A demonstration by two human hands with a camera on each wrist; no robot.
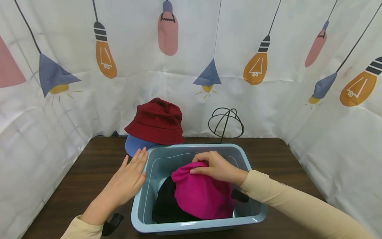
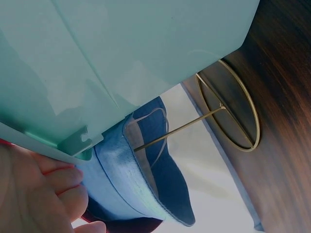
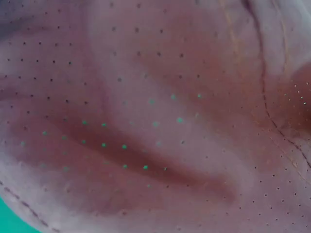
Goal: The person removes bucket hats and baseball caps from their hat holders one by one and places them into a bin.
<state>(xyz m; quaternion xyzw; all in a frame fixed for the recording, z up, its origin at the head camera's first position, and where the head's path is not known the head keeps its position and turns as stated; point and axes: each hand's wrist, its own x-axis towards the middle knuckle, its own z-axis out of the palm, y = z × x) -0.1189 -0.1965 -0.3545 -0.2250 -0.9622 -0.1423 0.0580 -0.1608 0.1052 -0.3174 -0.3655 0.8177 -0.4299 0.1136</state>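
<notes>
In the head view my right hand [image 1: 219, 167] pinches the top of a bright pink cloth hat [image 1: 204, 197] between thumb and fingers, inside a light blue plastic tub [image 1: 155, 227]. Black fabric [image 1: 170, 202] lies beneath and beside the hat. Perforated, stitched fabric [image 3: 146, 107] fills the right wrist view, too close to show the hand. With fingers straight, my left hand [image 1: 128, 179] lies along the tub's left rim. From the left wrist, its fingers [image 2: 68, 182] appear just below the rim, beside a blue hat [image 2: 126, 165] on a thin metal stand [image 2: 182, 128].
Behind the tub's left corner, a dark red bucket hat [image 1: 158, 121] sits on top of the blue hat [image 1: 135, 144]. A bare wire hat stand [image 1: 225, 122] rises behind the tub. The dark wooden table [image 1: 277, 156] is enclosed by printed white curtains [image 1: 134, 39].
</notes>
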